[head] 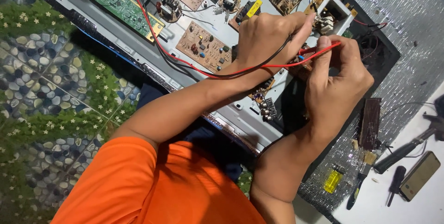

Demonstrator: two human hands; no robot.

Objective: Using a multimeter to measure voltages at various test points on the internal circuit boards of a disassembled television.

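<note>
Right now, seen from my head camera, my left hand point(270, 32) pinches a black probe lead point(259, 64) and my right hand point(337, 73) grips the red probe point(319, 48), both over the brown circuit board point(203, 46); a yellow-labelled part point(253, 8) sits just above.

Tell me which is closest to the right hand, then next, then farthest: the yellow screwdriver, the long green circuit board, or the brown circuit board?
From the right hand:
1. Brown circuit board, to its left.
2. Yellow screwdriver, below it by the white table edge.
3. Long green circuit board, far upper left.
</note>
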